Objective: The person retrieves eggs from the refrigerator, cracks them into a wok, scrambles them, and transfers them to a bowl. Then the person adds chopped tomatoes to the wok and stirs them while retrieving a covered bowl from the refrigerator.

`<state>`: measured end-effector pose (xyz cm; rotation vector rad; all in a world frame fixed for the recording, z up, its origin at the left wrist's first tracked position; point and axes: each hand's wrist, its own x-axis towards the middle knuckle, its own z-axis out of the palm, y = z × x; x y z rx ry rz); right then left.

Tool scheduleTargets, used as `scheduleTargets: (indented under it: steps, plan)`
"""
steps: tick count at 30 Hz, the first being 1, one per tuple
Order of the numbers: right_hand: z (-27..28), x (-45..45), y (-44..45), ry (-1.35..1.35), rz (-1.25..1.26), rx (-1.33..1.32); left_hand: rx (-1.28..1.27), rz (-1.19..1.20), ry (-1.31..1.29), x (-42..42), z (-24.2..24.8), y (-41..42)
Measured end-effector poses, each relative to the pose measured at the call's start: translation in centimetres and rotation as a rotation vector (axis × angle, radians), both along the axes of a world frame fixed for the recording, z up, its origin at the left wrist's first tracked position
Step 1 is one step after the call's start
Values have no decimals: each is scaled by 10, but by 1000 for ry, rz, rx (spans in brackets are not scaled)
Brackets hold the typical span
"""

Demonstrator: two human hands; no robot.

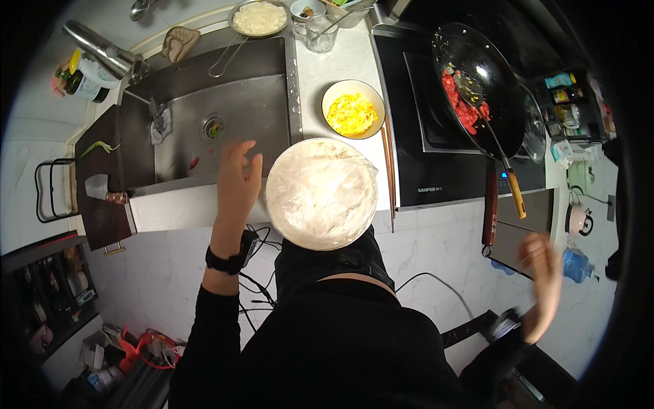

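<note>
My left hand (pixel 239 171) is raised over the sink's front edge with its fingers apart, holding nothing. Just right of it, a large round dish under clear plastic wrap (pixel 322 194) overhangs the counter's front edge. My right hand (pixel 542 273) is blurred, low on the right; no object shows in it. The nearest things to it are a wok's wooden handle (pixel 489 209) and the yellowish handle of a metal turner (pixel 515 194). Red chopped pieces, like tomato (pixel 457 102), lie in the black wok (pixel 503 76). A bowl (pixel 378 110) holds scrambled egg (pixel 351 113).
Chopsticks (pixel 389 174) lie beside the black cooktop (pixel 434 176). Left is a steel sink (pixel 245 112); a cleaver (pixel 102 189) rests on a dark board (pixel 99 220). A strainer (pixel 259 19) and a glass cup (pixel 322 36) stand behind. Cables (pixel 260 291) hang near my legs.
</note>
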<state>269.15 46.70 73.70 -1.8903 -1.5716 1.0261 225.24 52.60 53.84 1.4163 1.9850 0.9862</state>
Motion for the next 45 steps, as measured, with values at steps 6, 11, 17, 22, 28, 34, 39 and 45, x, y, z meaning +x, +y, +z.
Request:
scheduleTargets:
  steps: [6, 11, 17, 22, 28, 34, 39, 45]
  plan:
    - [-173, -139, 52, -267, 252, 241, 99, -174, -20, 0, -9, -9]
    - [-273, -141, 96, -732, 309, 309, 206, -541, 264, 22, 1, -1]
    - [-291, -141, 93, -820, 259, 263, 148, -423, 118, 22, 1, -2]
    - [-290, -143, 91, -847, 325, 192, 16, -376, 117, 11, -9, -6]
    - [-287, -143, 93, -616, 71, 177, 50, -400, 159, 21, -9, -7]
    - [-286, -144, 88, -758, 76, 289, 82, -377, 203, 29, -6, -8]
    - [-285, -144, 77, -731, 63, 362, 121, -385, 203, 30, -6, -6]
    - [-286, -145, 80, -649, 144, 73, 105, -402, 223, 28, 0, -9]
